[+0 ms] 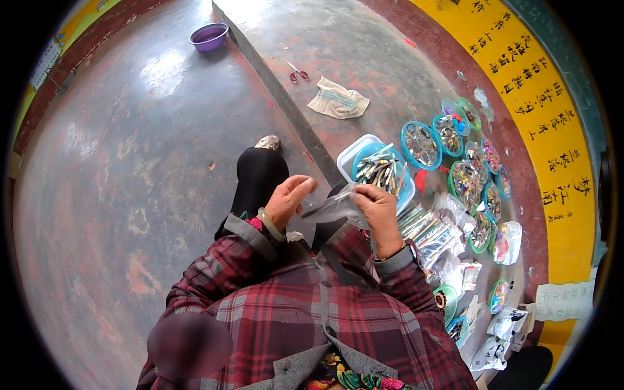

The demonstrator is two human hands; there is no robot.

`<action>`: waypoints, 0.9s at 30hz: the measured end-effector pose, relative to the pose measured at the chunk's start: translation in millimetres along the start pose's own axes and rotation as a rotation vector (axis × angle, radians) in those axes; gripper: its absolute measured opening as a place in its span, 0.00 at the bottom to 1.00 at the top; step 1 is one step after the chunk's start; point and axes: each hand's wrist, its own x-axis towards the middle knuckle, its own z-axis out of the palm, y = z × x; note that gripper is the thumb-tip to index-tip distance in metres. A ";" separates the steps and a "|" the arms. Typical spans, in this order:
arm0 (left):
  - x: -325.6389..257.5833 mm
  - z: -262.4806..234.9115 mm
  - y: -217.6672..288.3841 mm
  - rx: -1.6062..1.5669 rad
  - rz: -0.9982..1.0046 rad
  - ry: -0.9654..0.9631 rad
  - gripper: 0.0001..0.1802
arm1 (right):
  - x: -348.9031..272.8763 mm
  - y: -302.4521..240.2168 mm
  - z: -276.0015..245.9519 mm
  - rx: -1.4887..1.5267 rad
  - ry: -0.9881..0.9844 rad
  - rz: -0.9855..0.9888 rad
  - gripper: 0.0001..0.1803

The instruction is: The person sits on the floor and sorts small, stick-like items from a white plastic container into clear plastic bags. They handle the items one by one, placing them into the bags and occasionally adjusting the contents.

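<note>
My right hand (379, 213) pinches the upper edge of a thin clear plastic bag (335, 208) in front of my lap. The bag hangs to the left, and its far end lies close to the fingers of my left hand (286, 201). That left hand wears a pale bangle (272, 225), and its fingers are bent and close together; whatever they might hold is hidden. Just beyond my right hand stands a blue bowl (359, 156) filled with slim, pen-like pieces. It sits in a white tub (344, 155).
Bowls of small goods, such as a blue bowl (407, 153), crowd the floor at right, beside slim wrapped packets (429, 239). Ahead lie a cloth (338, 99) and red-handled scissors (299, 73). A purple basin (209, 38) stands farther off, past a floor ledge (279, 97).
</note>
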 end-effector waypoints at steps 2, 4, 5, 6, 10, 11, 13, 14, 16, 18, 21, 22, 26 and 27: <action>1.5 3.2 -1.4 -0.046 0.020 0.078 0.20 | 1.3 -3.5 -11.9 0.069 0.087 0.046 0.07; 1.9 7.9 -2.2 -0.087 0.055 0.153 0.20 | 1.1 -4.3 -22.7 0.217 0.185 0.146 0.06; 2.5 7.7 -2.3 -0.176 0.020 0.123 0.19 | 2.3 1.1 -27.5 0.339 0.216 0.171 0.08; 3.1 6.6 -2.7 -0.264 -0.016 0.092 0.18 | 2.6 3.7 -28.6 0.410 0.244 0.179 0.08; 7.9 4.2 -10.7 -0.444 -0.140 -0.013 0.17 | 0.3 8.8 -24.0 0.618 0.330 0.196 0.09; 7.9 5.4 -8.3 -0.493 -0.155 -0.043 0.13 | -1.1 9.5 -19.7 0.651 0.347 0.197 0.09; 6.2 4.8 -6.8 -0.521 -0.147 -0.087 0.11 | -4.4 10.1 -11.0 0.679 0.358 0.119 0.09; 5.2 4.6 -6.6 -0.535 -0.144 -0.109 0.10 | -6.3 10.1 -6.6 0.693 0.363 0.081 0.09; 4.5 3.1 -7.6 -0.531 -0.154 -0.114 0.09 | -10.5 6.5 -0.1 0.665 0.365 0.052 0.09; 4.0 2.4 -10.4 -0.510 -0.165 -0.133 0.09 | -14.0 3.3 2.9 0.640 0.368 0.073 0.09; 2.3 4.2 -9.2 -0.431 -0.166 -0.126 0.14 | -13.7 4.7 1.2 0.589 0.355 0.062 0.09; 1.1 6.5 -2.0 -0.388 -0.151 -0.093 0.17 | -13.1 4.8 -1.9 0.554 0.347 0.069 0.09; 2.0 2.9 5.9 -0.120 -0.054 0.013 0.26 | -9.2 0.8 -21.0 0.378 0.254 0.042 0.07; 1.3 3.7 9.2 -0.042 -0.022 0.021 0.24 | -8.2 -2.6 -24.9 0.324 0.215 0.022 0.06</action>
